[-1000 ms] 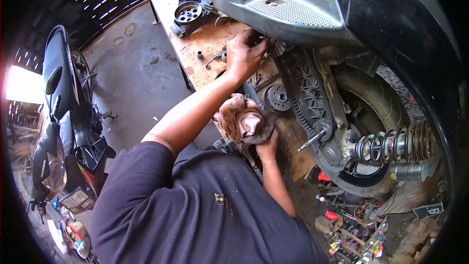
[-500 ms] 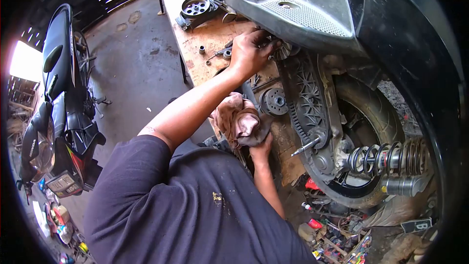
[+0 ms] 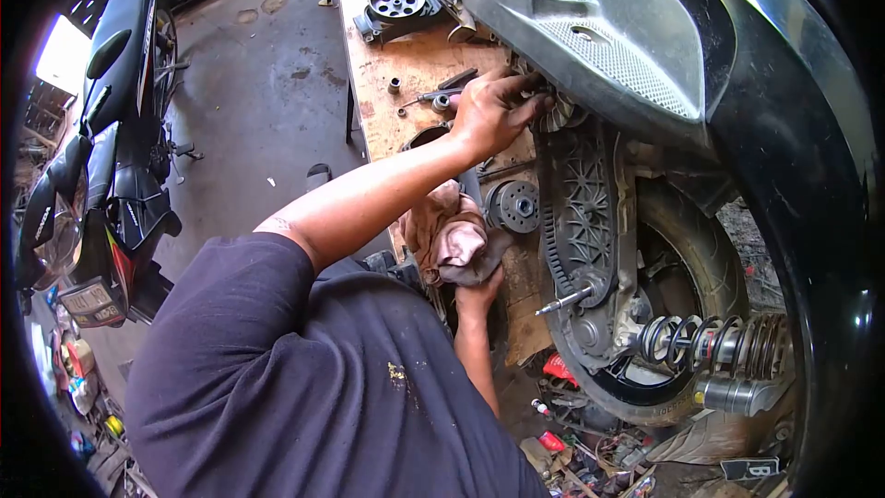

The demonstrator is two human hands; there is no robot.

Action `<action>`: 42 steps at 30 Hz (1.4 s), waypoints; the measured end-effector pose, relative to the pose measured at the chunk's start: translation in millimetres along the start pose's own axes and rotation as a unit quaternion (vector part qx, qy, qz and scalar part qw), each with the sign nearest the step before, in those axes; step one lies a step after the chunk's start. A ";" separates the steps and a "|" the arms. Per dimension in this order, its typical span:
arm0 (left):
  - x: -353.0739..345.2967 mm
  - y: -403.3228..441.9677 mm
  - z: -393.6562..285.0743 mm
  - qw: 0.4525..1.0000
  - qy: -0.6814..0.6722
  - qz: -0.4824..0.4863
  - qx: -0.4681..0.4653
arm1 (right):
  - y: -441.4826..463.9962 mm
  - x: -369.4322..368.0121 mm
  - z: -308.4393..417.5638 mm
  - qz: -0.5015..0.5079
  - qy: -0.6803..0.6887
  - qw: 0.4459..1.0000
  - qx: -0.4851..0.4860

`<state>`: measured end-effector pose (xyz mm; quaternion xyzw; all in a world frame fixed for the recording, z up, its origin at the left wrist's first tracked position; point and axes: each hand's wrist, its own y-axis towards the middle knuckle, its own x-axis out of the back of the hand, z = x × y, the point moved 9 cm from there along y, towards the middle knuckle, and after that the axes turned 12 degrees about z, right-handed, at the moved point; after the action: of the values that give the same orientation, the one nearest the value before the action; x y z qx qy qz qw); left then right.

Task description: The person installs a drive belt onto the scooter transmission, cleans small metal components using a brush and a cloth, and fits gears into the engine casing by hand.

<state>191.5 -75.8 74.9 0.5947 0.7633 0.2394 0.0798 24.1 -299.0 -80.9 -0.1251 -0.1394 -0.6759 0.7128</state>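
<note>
Left hand [image 3: 498,114]: fingers bent at finned wheel [image 3: 559,118], grip too shaded to tell. Right hand [image 3: 480,292]: gripping rag [image 3: 461,242] by worktop [image 3: 373,115]'s near edge. Step, as judged: wheel handling; next move needs finger room.

the cloth [image 3: 458,242] comes through on my feed in dusty pink and brown, the finned wheel [image 3: 560,115] in dull silver. i make out a dark purplish shirt [image 3: 341,387] flecked with yellow, and a tan bench [image 3: 374,124] mottled with darker stains. the footboard [image 3: 636,60] reads grey with a fine-textured patch. remotely, i see the parked motorcycle [image 3: 134,186] as black with red accents.
</note>
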 end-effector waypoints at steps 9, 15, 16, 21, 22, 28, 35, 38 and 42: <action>-1.4 -1.1 7.3 0.997 -0.064 -0.042 -0.016 | 2.8 -2.4 14.5 0.014 0.015 1.000 0.010; -4.1 -1.1 15.5 0.993 -0.110 -0.028 0.036 | 7.4 -3.9 -3.8 0.051 0.051 0.997 -0.015; -4.4 -1.7 16.0 0.993 -0.109 -0.035 0.032 | 7.3 -3.9 -3.3 0.055 0.048 0.997 -0.017; -1.7 -4.4 12.3 0.995 -0.079 -0.056 0.012 | 10.4 -2.8 12.5 0.055 0.029 0.997 -0.042; -0.8 -5.1 11.4 0.995 -0.080 -0.057 0.015 | 10.1 -2.5 13.1 0.055 0.006 0.997 -0.057; -2.7 -5.9 14.6 0.994 -0.090 -0.050 0.040 | 11.4 -2.9 24.6 0.021 0.037 0.997 -0.060; 3.3 -7.1 9.2 0.996 -0.049 -0.080 -0.010 | 17.9 -6.9 30.7 0.033 0.051 0.997 -0.037; 5.8 -6.3 6.9 0.995 -0.037 -0.084 -0.030 | 18.7 -8.0 32.5 0.040 0.029 0.998 -0.037; 5.9 -5.9 4.2 0.997 -0.024 -0.065 -0.022 | 18.2 -13.0 39.1 0.084 0.012 0.996 -0.042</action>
<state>186.4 -70.1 69.5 0.5473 0.7930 0.2357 0.1265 40.4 -271.6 -49.2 -0.1578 -0.0916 -0.6204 0.7628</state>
